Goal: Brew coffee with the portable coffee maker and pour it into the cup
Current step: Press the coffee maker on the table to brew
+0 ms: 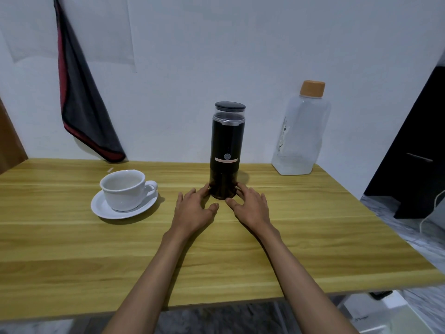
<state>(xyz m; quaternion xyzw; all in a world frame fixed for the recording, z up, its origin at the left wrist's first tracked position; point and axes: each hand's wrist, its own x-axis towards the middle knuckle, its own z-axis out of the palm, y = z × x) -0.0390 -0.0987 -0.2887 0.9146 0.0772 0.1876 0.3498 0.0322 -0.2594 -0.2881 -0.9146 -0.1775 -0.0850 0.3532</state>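
Note:
The black portable coffee maker (pixel 226 150) stands upright at the middle of the wooden table (pixel 72 249), with a dark lid over a clear top section. My left hand (pixel 195 208) lies to the left of its base, fingers relaxed, fingertips touching the lower part. My right hand (pixel 250 206) mirrors it on the right side, fingertips against the base. Neither hand wraps round the body. A white cup (pixel 124 189) sits empty on a white saucer (pixel 106 208) to the left of my hands, handle pointing right.
A clear plastic bottle (pixel 301 136) with a tan cap stands at the back right by the wall. A dark cloth with red edging (pixel 81 100) hangs on the wall at the back left. A black cabinet (pixel 414 150) stands beyond the table's right edge.

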